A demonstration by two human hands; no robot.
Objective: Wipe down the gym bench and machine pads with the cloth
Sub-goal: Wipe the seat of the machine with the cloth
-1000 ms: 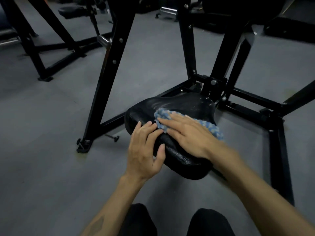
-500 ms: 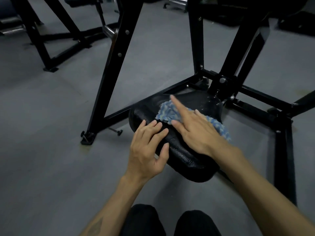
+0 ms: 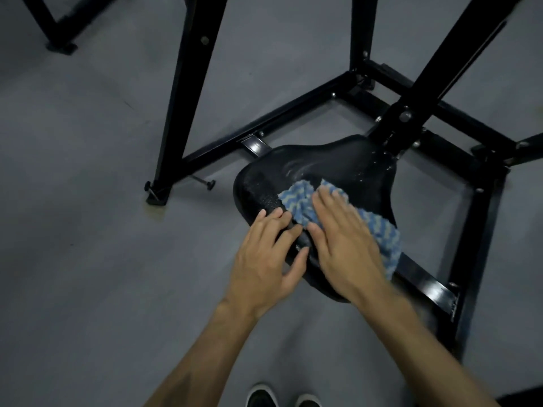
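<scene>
A black seat pad (image 3: 338,168) is seen on a black frame (image 3: 188,92) over a grey floor (image 3: 88,230). A blue-and-white cloth (image 3: 296,201) is spread on the pad's upper surface, trailing off its right edge. The cloth is pressed flat under the right hand (image 3: 343,245), whose fingers are held straight and together; nothing is gripped. The left hand (image 3: 264,259) is laid on the pad's near-left edge, fingers extended and slightly spread, just beside the cloth. Two shoe tips (image 3: 279,398) are visible at the bottom edge.
</scene>
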